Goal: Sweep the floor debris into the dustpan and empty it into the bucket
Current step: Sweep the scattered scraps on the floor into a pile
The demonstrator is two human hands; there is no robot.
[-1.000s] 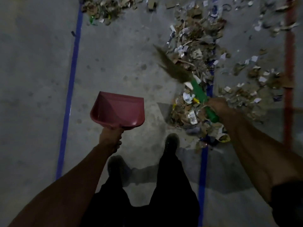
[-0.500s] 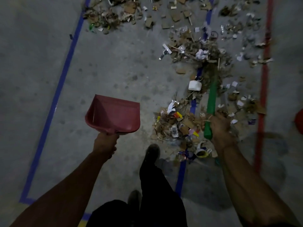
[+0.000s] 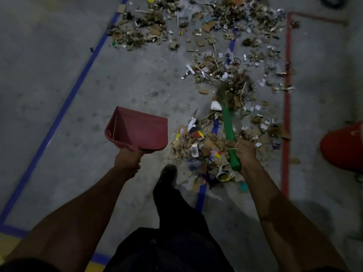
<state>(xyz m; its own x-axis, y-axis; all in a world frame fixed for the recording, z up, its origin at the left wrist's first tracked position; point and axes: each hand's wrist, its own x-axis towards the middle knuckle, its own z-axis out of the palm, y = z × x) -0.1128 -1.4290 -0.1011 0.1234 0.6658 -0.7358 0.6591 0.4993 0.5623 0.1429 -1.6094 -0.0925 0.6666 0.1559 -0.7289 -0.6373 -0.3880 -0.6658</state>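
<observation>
1. Step in hand, as I judge it: gathering. Debris is being swept w/ the broom; nothing's in the dustpan [image 3: 137, 132] yet, so emptying into the bucket [image 3: 343, 146] is a long way off
2. Right hand [image 3: 244, 152] is clenched round the green broom handle [image 3: 228, 126], near its lower end; handle runs up and away from the hand to the bristles [image 3: 225, 93], which sit in the litter ahead of it
3. Left hand [image 3: 127, 160] grips the dustpan's handle, fingers wrapped; handle itself is hidden in the fist. Pan looks held off the floor, mouth pointing away from the person, inside looks empty
4. Closest debris pile [image 3: 198, 146] lies between the two hands, just left of the right hand and right of the pan's edge; apart from the pan, not touching
5. More litter is scattered well ahead of both hands, across the blue tape line [image 3: 216, 126] and over toward the red tape line [image 3: 286, 95]
6. Bucket: red/orange, at the frame's right edge, right of the right hand, past the red line; only partly in view
7. Next move prob calls for: pan lowered flat to the floor, lip against the near pile, then short broom strokes toward the left hand. Light scraps may skid past the lip, so keep it pressed down
8. A shoe [image 3: 168, 173] is planted between the hands, close to the pile's near edge
</observation>
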